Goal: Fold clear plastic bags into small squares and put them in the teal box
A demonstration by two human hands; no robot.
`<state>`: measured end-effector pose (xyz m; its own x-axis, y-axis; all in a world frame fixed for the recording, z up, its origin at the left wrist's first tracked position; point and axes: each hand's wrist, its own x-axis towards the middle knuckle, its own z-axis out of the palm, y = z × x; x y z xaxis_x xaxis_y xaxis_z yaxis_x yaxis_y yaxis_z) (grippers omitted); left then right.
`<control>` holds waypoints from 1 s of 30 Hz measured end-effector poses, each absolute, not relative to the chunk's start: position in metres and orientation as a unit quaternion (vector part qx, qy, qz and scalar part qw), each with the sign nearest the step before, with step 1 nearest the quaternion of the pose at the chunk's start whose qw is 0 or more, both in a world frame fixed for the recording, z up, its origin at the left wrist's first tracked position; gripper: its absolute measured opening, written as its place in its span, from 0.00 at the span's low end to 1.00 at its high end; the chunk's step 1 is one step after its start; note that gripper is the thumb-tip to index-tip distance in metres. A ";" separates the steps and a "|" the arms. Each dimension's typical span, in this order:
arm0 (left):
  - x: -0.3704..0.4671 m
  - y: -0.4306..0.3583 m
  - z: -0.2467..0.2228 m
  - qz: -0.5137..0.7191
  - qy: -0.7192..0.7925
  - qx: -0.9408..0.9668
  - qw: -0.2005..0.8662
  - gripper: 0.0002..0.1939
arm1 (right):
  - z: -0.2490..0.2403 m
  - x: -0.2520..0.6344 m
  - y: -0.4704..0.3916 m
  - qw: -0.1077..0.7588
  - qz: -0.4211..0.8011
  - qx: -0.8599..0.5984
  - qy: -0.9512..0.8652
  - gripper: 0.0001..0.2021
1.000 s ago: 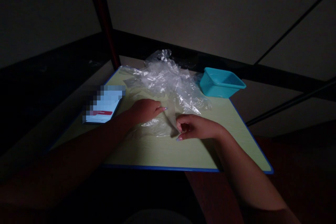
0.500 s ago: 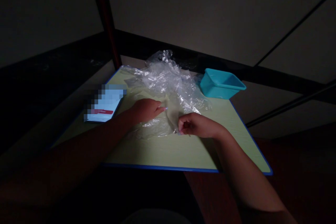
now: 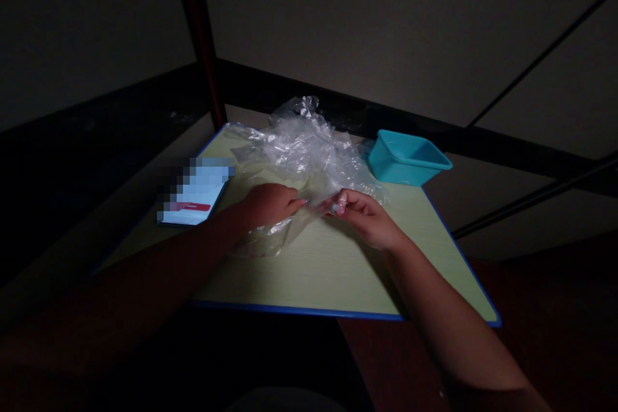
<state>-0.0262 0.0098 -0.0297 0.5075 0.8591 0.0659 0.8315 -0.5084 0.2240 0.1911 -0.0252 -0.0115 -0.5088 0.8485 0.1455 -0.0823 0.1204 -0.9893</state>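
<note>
A thin clear plastic bag (image 3: pixel 290 232) lies between my hands on the pale yellow-green table (image 3: pixel 338 277). My left hand (image 3: pixel 273 203) pinches its upper part, with the fingertips pointing right. Opposite it, my right hand (image 3: pixel 360 214) grips the bag's right edge between thumb and fingers, lifted a little off the tabletop. The film stretches across the short gap between the two hands. Just beyond them rests a heap of crumpled clear plastic bags (image 3: pixel 309 141). Where the held bag ends and the heap begins is hard to make out.
On the left of the table lies a phone (image 3: pixel 197 196) with its screen lit and partly blurred. A turquoise plastic bin (image 3: pixel 403 167) stands at the back right corner. Dark cabinet panels (image 3: pixel 362 32) rise behind the table, and the room is dim.
My right hand has moved up and away from me, carrying the bag's right edge with it and turning its fingers upward. My left hand has stayed nearly in place.
</note>
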 end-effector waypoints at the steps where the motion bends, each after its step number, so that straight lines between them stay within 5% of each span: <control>1: -0.026 0.010 -0.030 0.084 0.490 0.864 0.082 0.24 | -0.013 0.190 -0.025 0.406 0.599 -0.298 -0.623 0.15; 15: -0.025 0.005 -0.023 0.100 0.499 0.851 0.130 0.20 | -0.012 0.179 -0.034 0.407 0.676 -0.248 -0.562 0.14; 22: -0.025 0.000 -0.016 0.098 0.506 0.846 0.134 0.19 | -0.023 0.181 -0.032 0.318 0.508 -0.260 -0.757 0.04; 30: -0.025 0.004 -0.021 0.101 0.496 0.849 0.150 0.15 | -0.012 0.177 -0.037 0.261 0.370 -0.204 -0.868 0.14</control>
